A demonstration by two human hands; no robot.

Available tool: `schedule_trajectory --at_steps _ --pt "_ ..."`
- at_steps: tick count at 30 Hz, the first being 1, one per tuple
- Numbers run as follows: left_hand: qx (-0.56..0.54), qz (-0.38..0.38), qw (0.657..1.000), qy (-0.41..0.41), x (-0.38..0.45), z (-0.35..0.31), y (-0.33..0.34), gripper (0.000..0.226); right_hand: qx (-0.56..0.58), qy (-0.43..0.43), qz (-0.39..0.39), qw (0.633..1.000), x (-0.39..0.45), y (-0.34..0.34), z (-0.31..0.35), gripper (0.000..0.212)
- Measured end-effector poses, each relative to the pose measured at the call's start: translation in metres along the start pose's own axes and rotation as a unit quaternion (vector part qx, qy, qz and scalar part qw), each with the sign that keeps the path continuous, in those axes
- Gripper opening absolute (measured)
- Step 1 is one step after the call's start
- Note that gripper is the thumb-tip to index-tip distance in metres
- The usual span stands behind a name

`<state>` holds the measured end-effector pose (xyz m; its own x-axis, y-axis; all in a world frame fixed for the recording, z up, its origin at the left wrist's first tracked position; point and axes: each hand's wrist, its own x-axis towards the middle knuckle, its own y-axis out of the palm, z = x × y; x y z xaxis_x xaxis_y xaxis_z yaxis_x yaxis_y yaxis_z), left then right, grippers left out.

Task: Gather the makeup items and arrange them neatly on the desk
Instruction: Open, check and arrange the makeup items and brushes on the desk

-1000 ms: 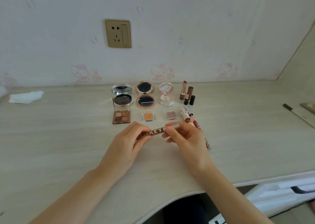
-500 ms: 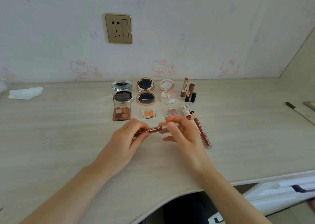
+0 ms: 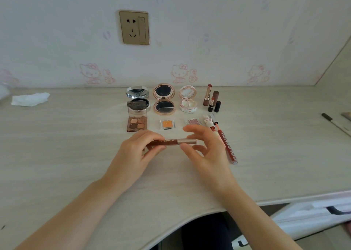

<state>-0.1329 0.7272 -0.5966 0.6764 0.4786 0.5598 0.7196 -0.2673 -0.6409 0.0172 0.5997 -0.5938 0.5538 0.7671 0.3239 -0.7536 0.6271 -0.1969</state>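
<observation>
Step in hand: a brown lip gloss tube (image 3: 171,142) is held level just above the desk (image 3: 57,154), at the centre of view, in front of the arranged rows.

Left hand (image 3: 133,152): fingers curled round the dark end of the tube, gripping it.

Right hand (image 3: 205,151): fingers spread and mostly relaxed; the thumb touches the underside of the tube's metallic cap end. No firm pinch visible, so it reads as loosened, not gripping.

Arranged so far, toward 12 o'clock from the hands: silver compact (image 3: 137,95), rose-gold compact (image 3: 163,98), pink compact (image 3: 188,99), all lids up; a cluster of lipsticks (image 3: 211,99) at about 1 o'clock. Nearer row: eyeshadow quad (image 3: 136,124), orange single pan (image 3: 168,124), pink single pan (image 3: 192,121). A red gloss tube (image 3: 227,145) lies at 3 o'clock of the right hand, slanting toward the viewer.

Judgement: placing stage, most items set. The next move likely calls for laying the held tube down parallel to and just beside the red one, without nudging the small pans.

Writing: the red tube reads "COLORKEY". The held tube shows pale letters, partly covered by fingers; not legible. Small print on the compacts is too small to read.

Off-task: crumpled tissue (image 3: 30,98) at 10 o'clock; wall socket (image 3: 134,27) at 12.
</observation>
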Motion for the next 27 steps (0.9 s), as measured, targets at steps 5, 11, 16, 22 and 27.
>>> schedule_trajectory --at_steps 5,11,16,22,27 --pt "0.0 -0.01 1.0 0.01 -0.001 -0.0002 0.0018 0.017 0.001 0.066 -0.02 0.998 0.0028 0.0026 0.0026 0.019" --pt "0.005 0.005 1.0 0.01 -0.0021 -0.0013 0.0017 0.016 -0.046 0.017 -0.016 0.999 0.0023 0.0027 -0.0002 0.016" --pt "0.008 0.01 1.0 0.02 -0.0001 -0.0006 0.0002 0.014 0.004 0.03 -0.015 0.999 0.0003 0.0021 0.0008 0.02" --pt "0.007 0.004 1.0 0.02 -0.0002 -0.003 -0.0002 0.016 -0.016 0.058 0.002 0.998 0.0025 0.0035 0.0 0.008" --pt "0.018 0.007 0.999 0.027 -0.0005 -0.0007 0.0023 0.018 -0.036 0.037 0.013 0.999 0.0016 0.0027 -0.0038 0.018"
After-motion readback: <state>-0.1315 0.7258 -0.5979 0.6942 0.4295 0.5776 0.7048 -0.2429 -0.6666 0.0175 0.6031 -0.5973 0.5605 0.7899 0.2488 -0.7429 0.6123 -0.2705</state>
